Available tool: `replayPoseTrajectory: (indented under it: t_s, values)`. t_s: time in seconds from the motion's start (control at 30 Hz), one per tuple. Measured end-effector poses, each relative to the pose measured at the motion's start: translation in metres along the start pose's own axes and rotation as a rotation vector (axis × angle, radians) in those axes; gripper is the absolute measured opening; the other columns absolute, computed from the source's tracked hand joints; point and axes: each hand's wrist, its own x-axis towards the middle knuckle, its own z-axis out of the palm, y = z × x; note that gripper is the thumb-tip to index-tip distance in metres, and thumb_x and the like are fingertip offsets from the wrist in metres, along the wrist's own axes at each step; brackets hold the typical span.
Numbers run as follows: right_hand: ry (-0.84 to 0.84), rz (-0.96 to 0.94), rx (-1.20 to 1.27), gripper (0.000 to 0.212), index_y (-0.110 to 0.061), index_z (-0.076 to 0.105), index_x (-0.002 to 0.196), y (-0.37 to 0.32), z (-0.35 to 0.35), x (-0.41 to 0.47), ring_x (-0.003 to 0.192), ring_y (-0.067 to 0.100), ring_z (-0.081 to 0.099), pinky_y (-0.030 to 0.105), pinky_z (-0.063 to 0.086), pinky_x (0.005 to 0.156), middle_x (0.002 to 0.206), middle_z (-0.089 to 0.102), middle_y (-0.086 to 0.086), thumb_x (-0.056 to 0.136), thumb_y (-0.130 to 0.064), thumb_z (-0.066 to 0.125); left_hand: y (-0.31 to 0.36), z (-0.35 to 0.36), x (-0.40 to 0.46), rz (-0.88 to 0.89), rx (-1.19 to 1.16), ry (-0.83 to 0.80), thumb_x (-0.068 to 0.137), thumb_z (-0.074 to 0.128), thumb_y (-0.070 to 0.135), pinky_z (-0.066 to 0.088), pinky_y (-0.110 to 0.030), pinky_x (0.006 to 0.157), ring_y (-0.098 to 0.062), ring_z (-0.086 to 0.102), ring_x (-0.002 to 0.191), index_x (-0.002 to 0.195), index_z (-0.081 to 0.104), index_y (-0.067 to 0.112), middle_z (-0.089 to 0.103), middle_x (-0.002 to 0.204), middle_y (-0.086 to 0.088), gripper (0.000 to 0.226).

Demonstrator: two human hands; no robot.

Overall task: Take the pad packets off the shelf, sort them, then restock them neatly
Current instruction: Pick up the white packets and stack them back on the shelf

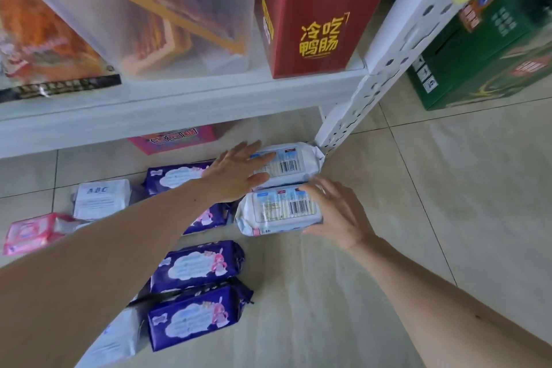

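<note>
Down on the pale tiled floor [388, 248], pad packets lie beside the white shelf's [179, 104] corner post [343, 116]. The left hand [236, 173] rests flat-fingered on the far white packet [295, 164]; the right hand [337, 212] grips the near white packet [277, 212].

Pad packets lie on a pale tiled floor [418, 233]: two white packets [286, 163] at centre, purple packets [197, 266] at lower centre, a pink packet [31, 233] at left. Above, a white shelf [179, 104] carries a red carton [313, 24] and a clear bin [149, 9].
</note>
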Motion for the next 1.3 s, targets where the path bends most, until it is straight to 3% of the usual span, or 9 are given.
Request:
replayPoseTrajectory:
  t_s: [0.17,0.33,0.47,0.67,0.87,1.03,1.3]
  values:
    - [-0.001,-0.004,-0.010,0.092,-0.021,0.056,0.124,0.017,-0.005,-0.020,0.102,0.020,0.059,0.036,0.050,0.085,0.125,0.056,-0.004,0.042,-0.042,0.090,0.004,-0.004,0.002,-0.001,-0.146,0.009,0.094,0.046,0.046,0.013,-0.039,0.117,-0.022,0.003,0.144,0.147,0.019,0.043,0.003,0.159,0.006,0.059]
    - [-0.115,0.034,-0.004,0.093,-0.023,0.046,0.133,0.016,-0.005,-0.026,0.112,0.016,0.051,0.032,0.045,0.090,0.135,0.045,-0.008,0.052,-0.041,0.087,0.012,-0.005,0.004,-0.024,-0.096,-0.006,0.084,0.062,0.049,0.025,-0.045,0.112,-0.028,0.006,0.141,0.146,0.018,0.047,0.006,0.158,0.003,0.076]
    - [-0.156,0.086,0.067,0.085,-0.025,0.043,0.134,0.012,-0.011,-0.026,0.110,0.012,0.050,0.026,0.041,0.085,0.133,0.045,-0.012,0.061,-0.034,0.085,0.016,-0.008,0.004,-0.031,-0.024,0.032,0.082,0.068,0.040,0.039,-0.044,0.104,-0.028,0.023,0.131,0.144,0.021,0.047,0.023,0.150,-0.002,0.078]
    - [-0.175,0.113,0.054,0.081,-0.027,0.046,0.132,0.000,-0.046,-0.049,0.106,0.012,0.052,0.024,0.043,0.079,0.129,0.048,-0.014,0.061,-0.037,0.084,0.029,-0.029,-0.020,-0.092,-0.099,0.065,0.084,0.067,0.037,0.035,-0.040,0.104,-0.029,0.026,0.129,0.146,0.025,0.042,0.028,0.148,0.000,0.075]
    - [-0.181,0.144,0.053,0.080,-0.033,0.044,0.132,-0.037,-0.136,-0.086,0.106,0.009,0.052,0.026,0.047,0.081,0.129,0.046,-0.020,0.062,-0.040,0.083,0.067,-0.100,-0.076,-0.064,-0.140,0.063,0.084,0.066,0.039,0.035,-0.045,0.106,-0.030,0.025,0.131,0.146,0.025,0.043,0.025,0.151,0.000,0.075]
    - [-0.188,0.126,0.028,0.082,-0.035,0.044,0.134,-0.079,-0.238,-0.112,0.106,0.005,0.051,0.019,0.040,0.077,0.129,0.046,-0.020,0.062,-0.041,0.082,0.115,-0.171,-0.143,-0.053,-0.211,-0.012,0.086,0.064,0.040,0.023,-0.046,0.113,-0.030,0.017,0.138,0.145,0.022,0.044,0.016,0.156,-0.003,0.073]
    - [-0.267,0.053,-0.016,0.080,-0.033,0.045,0.131,-0.159,-0.403,-0.154,0.107,0.008,0.052,0.023,0.045,0.079,0.122,0.049,-0.018,0.060,-0.040,0.081,0.172,-0.294,-0.267,-0.107,-0.275,-0.052,0.086,0.062,0.045,0.024,-0.046,0.112,-0.027,0.017,0.138,0.146,0.021,0.042,0.018,0.155,0.001,0.073]
